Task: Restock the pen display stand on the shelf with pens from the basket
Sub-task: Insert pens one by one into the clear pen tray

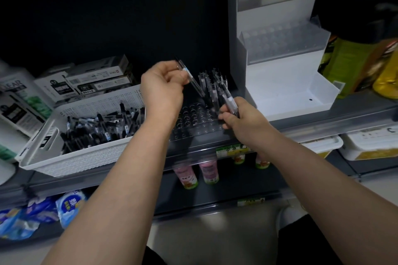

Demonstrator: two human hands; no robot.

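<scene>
A clear pen display stand [195,118] with rows of round holes sits on the grey shelf. Several black pens [212,84] stand upright in its back rows. My left hand [163,86] hovers over the stand's left side and pinches one pen [192,80], tilted with its tip pointing down toward the holes. My right hand [239,118] is at the stand's right side and grips a small bundle of pens [230,101]. To the left stands a white perforated basket [90,157] with several loose black pens [103,127] in it.
A tall white and grey display unit [280,49] stands right of the pen stand. Boxed goods [94,79] lie behind the basket. Green and yellow bottles [355,66] are at far right. Small bottles [207,172] stand on the lower shelf, under the shelf edge [193,153].
</scene>
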